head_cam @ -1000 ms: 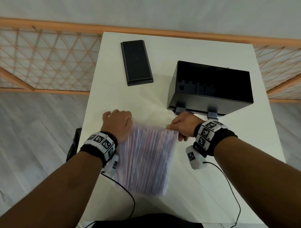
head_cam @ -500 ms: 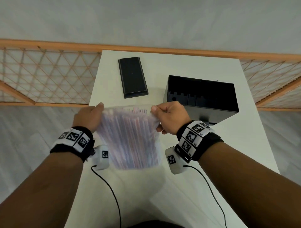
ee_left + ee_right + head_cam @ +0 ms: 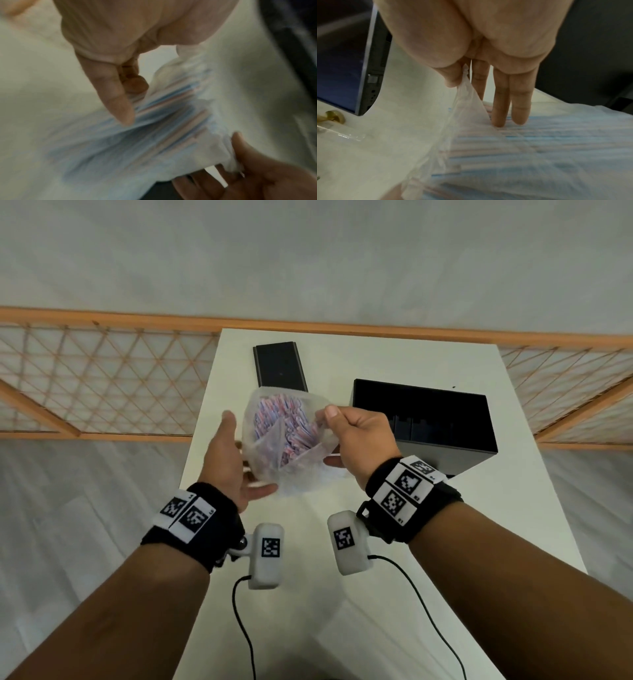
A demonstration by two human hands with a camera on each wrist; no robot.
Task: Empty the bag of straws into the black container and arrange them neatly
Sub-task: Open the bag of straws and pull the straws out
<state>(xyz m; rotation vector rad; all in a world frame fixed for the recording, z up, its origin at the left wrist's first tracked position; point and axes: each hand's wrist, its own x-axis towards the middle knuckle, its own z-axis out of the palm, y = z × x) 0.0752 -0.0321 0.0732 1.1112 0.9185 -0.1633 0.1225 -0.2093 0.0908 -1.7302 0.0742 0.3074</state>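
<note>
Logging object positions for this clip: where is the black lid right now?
In the head view the black lid lies flat at the table's far left, left of the black container and just behind the raised bag of straws.

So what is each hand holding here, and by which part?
The right hand pinches the straw bag by its open top edge. The left hand cups the bag's side, fingers relaxed.

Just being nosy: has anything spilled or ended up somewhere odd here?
Nothing stands out. The straws are all inside the clear bag, held above the table; the black container sits upright beside it.
</note>
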